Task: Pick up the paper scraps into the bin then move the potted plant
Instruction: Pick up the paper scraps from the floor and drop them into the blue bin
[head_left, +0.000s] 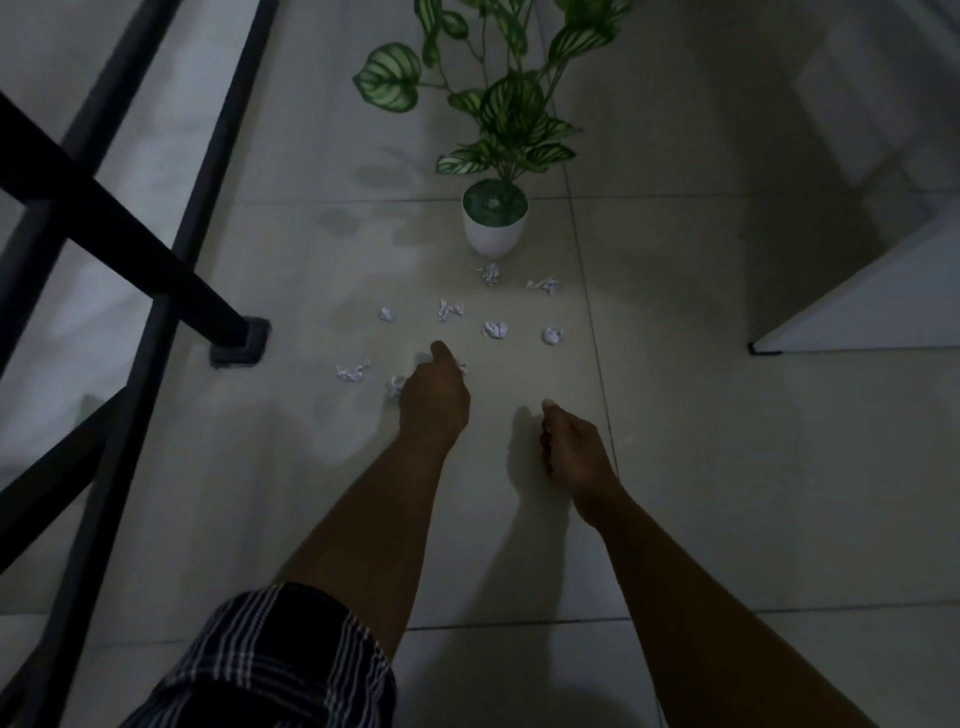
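Observation:
Several crumpled white paper scraps lie on the tiled floor, among them one (495, 329) in the middle and one (353, 371) at the left. Behind them stands the potted plant (495, 223), a white pot with striped green leaves. My left hand (434, 395) is down among the nearest scraps with its fingers curled, and white paper (396, 387) shows at both its edges. To the right, my right hand (571, 441) hovers low over bare floor, fingers curled in, with nothing visible in it. No bin is in view.
A black metal frame (156, 291) with a foot (240, 349) on the floor fills the left side. A white furniture corner (852, 312) juts in from the right. My knee in checked shorts (270, 665) is at the bottom left.

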